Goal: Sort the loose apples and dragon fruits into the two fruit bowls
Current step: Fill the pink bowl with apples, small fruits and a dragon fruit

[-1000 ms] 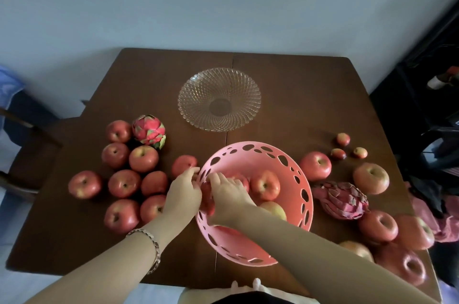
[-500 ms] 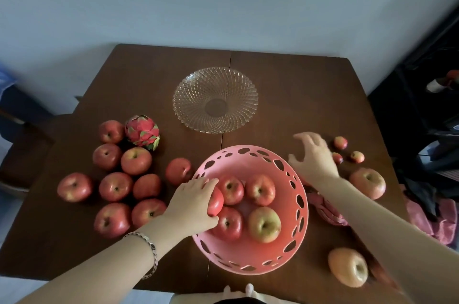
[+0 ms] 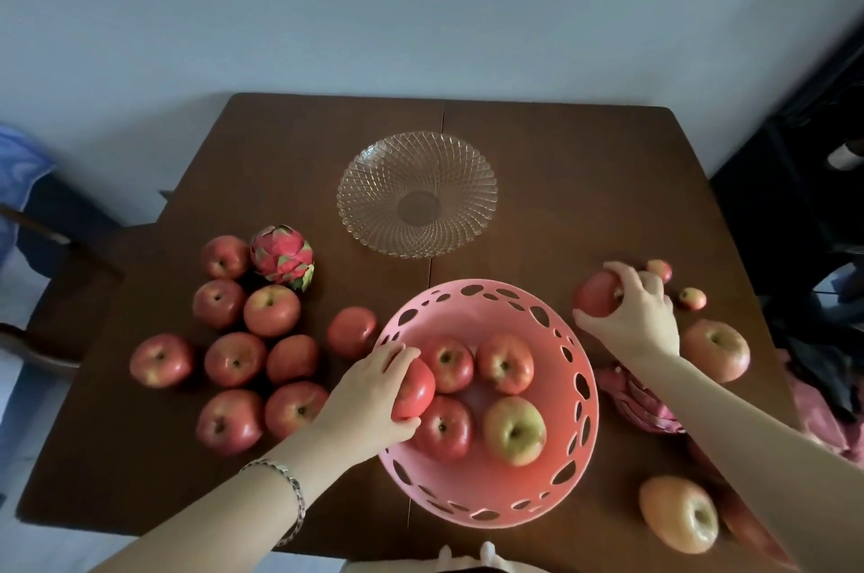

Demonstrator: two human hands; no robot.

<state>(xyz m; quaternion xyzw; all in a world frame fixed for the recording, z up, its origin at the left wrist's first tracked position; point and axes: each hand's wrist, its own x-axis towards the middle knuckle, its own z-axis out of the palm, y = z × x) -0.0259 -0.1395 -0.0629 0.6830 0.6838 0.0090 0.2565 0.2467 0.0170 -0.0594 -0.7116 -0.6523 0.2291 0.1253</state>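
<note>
A pink perforated bowl (image 3: 486, 504) sits at the front middle with several apples inside. My left hand (image 3: 369, 395) reaches over its left rim, closed on a red apple (image 3: 416, 387) just above the others. My right hand (image 3: 636, 315) grips another red apple (image 3: 596, 294) on the table right of the bowl. A clear glass bowl (image 3: 416, 193) stands empty behind. One dragon fruit (image 3: 283, 257) lies at the left among several loose apples (image 3: 234, 359). A second dragon fruit (image 3: 631, 399) lies right of the pink bowl, partly hidden by my right forearm.
Loose apples (image 3: 715, 350) also lie on the right, one large apple (image 3: 678, 521) near the front edge, and tiny apples (image 3: 692, 297) further back. A chair (image 3: 42, 259) stands at the left. Dark furniture and cloth crowd the right table edge.
My right hand reached out of the pink bowl to the right and closed on an apple there. My left hand took an apple and brought it over the bowl's left rim.
</note>
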